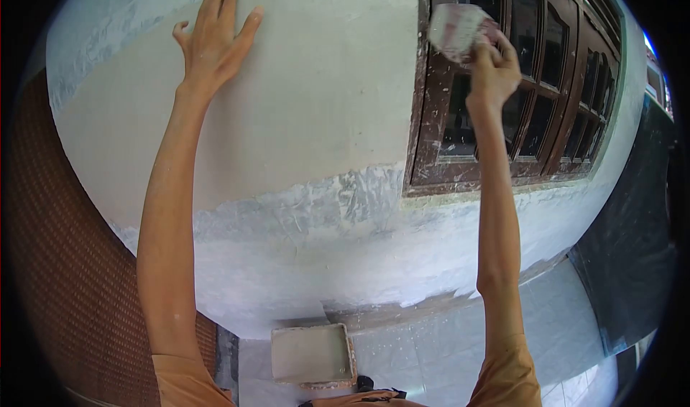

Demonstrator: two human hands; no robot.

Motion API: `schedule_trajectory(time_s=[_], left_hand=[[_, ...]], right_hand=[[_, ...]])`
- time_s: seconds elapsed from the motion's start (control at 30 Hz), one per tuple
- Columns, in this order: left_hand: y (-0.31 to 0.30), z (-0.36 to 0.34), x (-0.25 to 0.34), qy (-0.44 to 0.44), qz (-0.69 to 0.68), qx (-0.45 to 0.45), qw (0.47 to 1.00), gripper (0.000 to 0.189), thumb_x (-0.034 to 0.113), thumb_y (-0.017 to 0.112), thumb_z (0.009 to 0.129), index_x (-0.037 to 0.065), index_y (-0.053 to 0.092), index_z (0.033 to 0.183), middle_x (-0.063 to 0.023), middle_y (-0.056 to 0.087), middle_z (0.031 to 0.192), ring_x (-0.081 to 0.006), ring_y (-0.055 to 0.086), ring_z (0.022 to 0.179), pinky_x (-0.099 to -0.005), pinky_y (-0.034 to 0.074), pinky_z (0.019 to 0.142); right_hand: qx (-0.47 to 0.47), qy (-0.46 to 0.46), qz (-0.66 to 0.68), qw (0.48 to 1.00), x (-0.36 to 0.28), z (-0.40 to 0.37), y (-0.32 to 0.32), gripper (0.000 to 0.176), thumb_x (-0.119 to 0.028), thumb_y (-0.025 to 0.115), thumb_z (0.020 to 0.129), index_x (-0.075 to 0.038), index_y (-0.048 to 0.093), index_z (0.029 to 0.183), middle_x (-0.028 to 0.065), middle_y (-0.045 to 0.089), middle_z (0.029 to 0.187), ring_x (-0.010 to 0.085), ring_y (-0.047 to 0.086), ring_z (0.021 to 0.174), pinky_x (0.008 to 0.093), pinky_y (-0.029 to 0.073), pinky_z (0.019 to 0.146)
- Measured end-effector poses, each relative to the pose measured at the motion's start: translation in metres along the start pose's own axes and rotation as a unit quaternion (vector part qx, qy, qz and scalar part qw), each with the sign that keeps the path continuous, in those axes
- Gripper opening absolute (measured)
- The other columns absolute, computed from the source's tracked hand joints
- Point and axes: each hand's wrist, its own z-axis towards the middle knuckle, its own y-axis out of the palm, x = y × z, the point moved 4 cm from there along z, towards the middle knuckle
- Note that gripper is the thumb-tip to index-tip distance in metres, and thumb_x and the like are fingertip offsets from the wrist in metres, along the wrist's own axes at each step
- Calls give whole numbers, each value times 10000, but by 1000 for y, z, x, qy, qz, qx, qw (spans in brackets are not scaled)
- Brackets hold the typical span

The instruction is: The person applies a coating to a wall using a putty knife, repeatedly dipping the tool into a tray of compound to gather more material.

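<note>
My left hand point(214, 46) rests against the wall point(309, 98) at the upper left, its fingers spread and holding nothing. At the upper right my right hand point(494, 69) grips a flat, pinkish scraper point(457, 33) smeared with whitish paste, held up in front of the brown window frame. The scraper's edge is slightly blurred. Smooth beige-grey coating covers the wall's middle, with rougher, whitish-blue patches above and below it. On the floor below stands a rectangular tray point(310, 354) of pale grey paste.
A brown wooden window point(453, 170) with glass panes and white specks is set in the wall at right. Brown woven matting point(79, 263) lines the left side. A dark panel point(629, 227) leans at far right. Grey sheeting point(431, 349) covers the floor.
</note>
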Motion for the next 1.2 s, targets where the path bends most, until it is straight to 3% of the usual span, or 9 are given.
schedule_trajectory(time_s=[0.13,0.2,0.43,0.5,0.53,0.67,0.8,0.93,1.2], left_hand=[[-14,-27,1,-64,-65,-104,990,748,422,499,936,88,177,1523,-139,194,1576,-293,150,1467,-585,114,1119],[-27,-60,-3,-43,-113,-25,992,704,420,458,954,78,205,1515,-143,232,1562,-295,187,1453,-580,125,1116],[-69,-281,-63,-202,-259,-101,939,681,400,444,946,72,236,1505,-166,274,1534,-312,223,1433,-593,149,1101],[-90,-360,-86,-327,-410,-92,847,580,373,436,981,38,354,1448,-137,356,1499,-273,306,1400,-445,217,1127],[-97,-399,-97,-386,-422,-105,813,566,293,483,961,-22,355,1413,-247,377,1433,-355,346,1356,-436,281,1102],[-123,-560,-104,-536,-375,-204,728,573,316,465,963,-23,354,1411,-231,383,1435,-336,357,1351,-431,279,1105],[-152,-702,-93,-749,-320,-304,495,639,379,455,947,4,303,1440,-202,347,1472,-305,326,1373,-391,255,1119],[-195,-788,-40,-853,-244,-323,328,707,480,517,890,113,317,1461,-108,322,1509,-277,314,1354,-426,283,1061],[-223,-926,22,-966,-161,-204,-5,842,537,443,904,122,82,1542,-164,119,1593,-336,144,1464,-500,218,1118]], right_hand=[[-14,17,8,1000,-37,-50,5,318,-31,635,900,51,547,1193,126,718,936,114,663,793,262,556,704],[-80,59,-11,995,-51,-95,23,330,-45,636,903,56,537,1201,123,716,953,118,663,821,278,562,750],[-209,263,-77,939,-89,-318,45,340,-73,639,912,53,523,1206,132,713,954,120,662,830,272,552,747],[-230,306,-79,921,-90,-388,42,333,-81,634,915,50,517,1198,144,712,953,127,662,835,275,544,744],[-248,323,-100,908,-92,-422,38,328,-81,630,917,49,512,1193,146,713,950,133,661,839,272,537,740],[-314,401,-212,834,-93,-544,-12,301,-83,608,924,-1,505,1195,164,714,928,136,665,806,266,523,723],[-367,447,-279,767,-84,-664,-53,258,-66,602,912,-53,552,1165,139,719,833,125,670,757,279,522,656],[-431,457,-349,696,-82,-731,-118,242,-44,609,880,-76,610,1120,148,726,874,173,695,769,314,528,678],[-570,399,-353,626,-73,-866,-174,255,-52,602,863,-161,665,1085,146,694,800,337,640,699,407,518,651]])
